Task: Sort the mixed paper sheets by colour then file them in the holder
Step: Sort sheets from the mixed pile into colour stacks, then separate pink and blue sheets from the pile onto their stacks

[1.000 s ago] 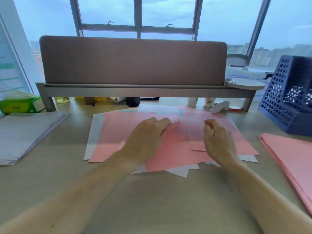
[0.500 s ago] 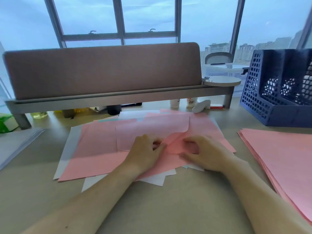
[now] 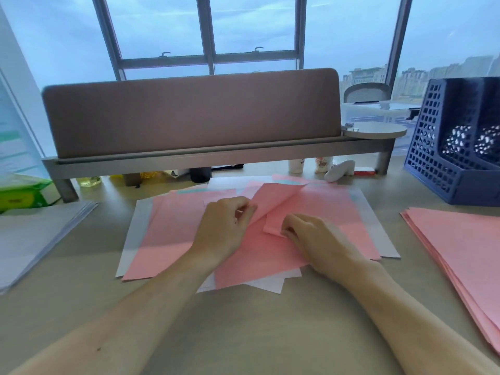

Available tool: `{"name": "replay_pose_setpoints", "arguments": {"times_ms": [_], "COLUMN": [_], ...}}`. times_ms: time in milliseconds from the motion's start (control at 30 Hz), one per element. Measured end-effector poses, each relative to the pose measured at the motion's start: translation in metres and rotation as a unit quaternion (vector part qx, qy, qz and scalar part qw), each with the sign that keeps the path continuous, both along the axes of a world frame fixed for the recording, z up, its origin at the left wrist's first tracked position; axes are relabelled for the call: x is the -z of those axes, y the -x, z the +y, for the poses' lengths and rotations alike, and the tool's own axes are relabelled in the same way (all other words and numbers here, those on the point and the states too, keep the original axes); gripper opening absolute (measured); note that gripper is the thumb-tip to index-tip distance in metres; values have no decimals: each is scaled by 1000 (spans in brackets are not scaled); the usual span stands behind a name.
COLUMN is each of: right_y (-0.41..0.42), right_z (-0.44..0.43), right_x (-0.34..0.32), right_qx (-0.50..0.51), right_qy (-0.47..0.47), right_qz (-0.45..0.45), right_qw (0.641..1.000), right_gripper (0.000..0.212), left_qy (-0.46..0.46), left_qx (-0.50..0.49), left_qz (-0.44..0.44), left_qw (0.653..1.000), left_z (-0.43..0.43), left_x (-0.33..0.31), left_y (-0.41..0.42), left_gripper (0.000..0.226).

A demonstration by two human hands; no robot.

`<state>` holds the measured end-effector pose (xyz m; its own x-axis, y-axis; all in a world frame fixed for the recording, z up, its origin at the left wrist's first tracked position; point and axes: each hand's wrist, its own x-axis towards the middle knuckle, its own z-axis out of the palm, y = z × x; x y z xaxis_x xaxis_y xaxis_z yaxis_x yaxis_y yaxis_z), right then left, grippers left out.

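Left grip (image 3: 224, 228) pinches the raised edge of the top pink sheet (image 3: 273, 198) between thumb and curled fingers. The right grip (image 3: 311, 236) lies just beside it, fingers curled on the rolled near edge of the same sheet and apparently catching it. The sheet arches up off the mixed pile (image 3: 167, 239), which lies in the middle of the surface (image 3: 243, 334), pink over white with slivers of teal at the far edge. We judge the step in hand to be separating this one sheet for the sorted pink stack (image 3: 460, 253) at the right. A white stack (image 3: 35, 239) lies at the left, and the blue holder (image 3: 438, 163) stands beyond the pink stack. We confirm that a single sheet is held, sliding thumb against fingertip to shed any sheet clinging below. We peel upward rather than drag, so the pile does not shift. We relax the roll before it creases, support the sheet with both grips, and lay it square on the pink stack, edges aligned for clean filing in the holder.
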<state>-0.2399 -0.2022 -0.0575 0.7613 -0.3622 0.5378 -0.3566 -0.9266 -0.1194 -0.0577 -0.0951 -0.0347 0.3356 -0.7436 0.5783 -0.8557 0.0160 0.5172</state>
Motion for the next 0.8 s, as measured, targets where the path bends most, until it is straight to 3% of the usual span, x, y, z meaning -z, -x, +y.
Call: {"name": "replay_pose_setpoints", "arguments": {"times_ms": [100,233,367,467,533,600,700,800], "right_y": [-4,3,19,22,27,36,46,43], "right_z": [7,8,-6,-8,-10,-15,-23,-28], "right_x": [4,0,-1,-2,-5,-7,-7,-9], "right_qx": [-42,-68,34,85,120,182,284,294], "right_qy": [4,-57,-131,-243,-255,-230,-261,-338], "right_qz": [-11,-63,-157,-220,-247,-190,-41,-75], "right_qw": [999,994,978,941,927,937,922,891], "right_gripper": [18,24,21,27,19,12,55,61], "left_qy": [-18,-104,-178,-158,-155,-156,-136,-80], "left_qx": [64,159,139,137,145,146,102,79], "left_qz": [-22,-14,-102,-155,-192,-199,-190,-134], "left_qw": [998,982,969,965,958,956,967,985], "left_z": [2,2,5,1,-2,-4,-3,-3], "left_x": [0,8,20,22,22,24,27,25], "left_y": [7,10,-2,-1,0,-3,-12,-4], "left_gripper": [25,25,41,27,26,27,32,29]}}
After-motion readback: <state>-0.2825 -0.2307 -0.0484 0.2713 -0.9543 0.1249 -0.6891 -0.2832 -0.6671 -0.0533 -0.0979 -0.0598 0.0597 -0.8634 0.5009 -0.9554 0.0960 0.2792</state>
